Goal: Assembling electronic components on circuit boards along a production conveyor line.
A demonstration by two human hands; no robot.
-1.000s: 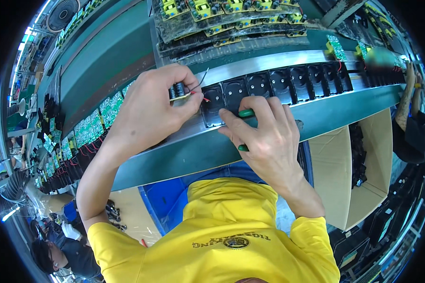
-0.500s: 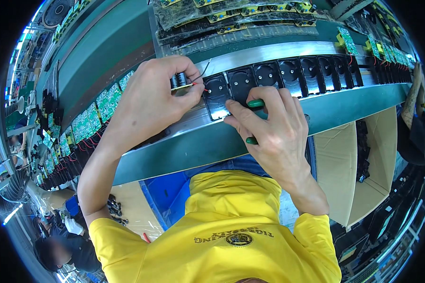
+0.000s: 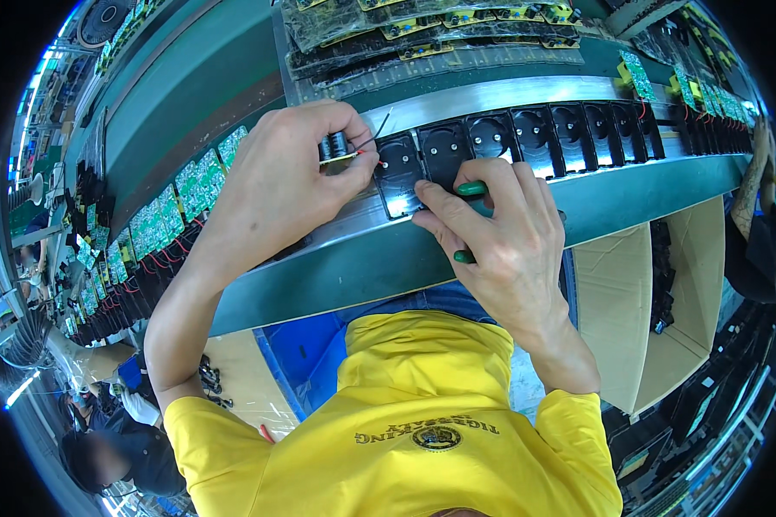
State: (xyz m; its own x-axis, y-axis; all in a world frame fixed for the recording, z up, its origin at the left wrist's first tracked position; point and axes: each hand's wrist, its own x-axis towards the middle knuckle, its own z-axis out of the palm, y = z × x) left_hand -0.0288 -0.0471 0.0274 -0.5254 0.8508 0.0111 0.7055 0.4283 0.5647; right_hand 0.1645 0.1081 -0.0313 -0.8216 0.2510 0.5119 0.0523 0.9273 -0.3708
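Observation:
My left hand is closed on a small circuit board carrying black cylindrical parts, pinched between thumb and fingers. A black wire sticks up from it, and a short red wire shows by the fingertips. Just right of it lies an open black plastic case, the leftmost visible one of a row, with two metal pins inside. My right hand is wrapped round a hand tool with two green handles; its working end is hidden. The right index fingertip and thumb are at the case's right edge.
More black cases run right along a metal rail. Green circuit boards with red wires line the left. Stacked trays of boards stand behind. A cardboard box sits below the bench edge at right; other people are at both sides.
My left hand, with the circuit board, and the nearest case appear slightly farther right. My right hand keeps hold of the green-handled tool, its fingers hardly moved.

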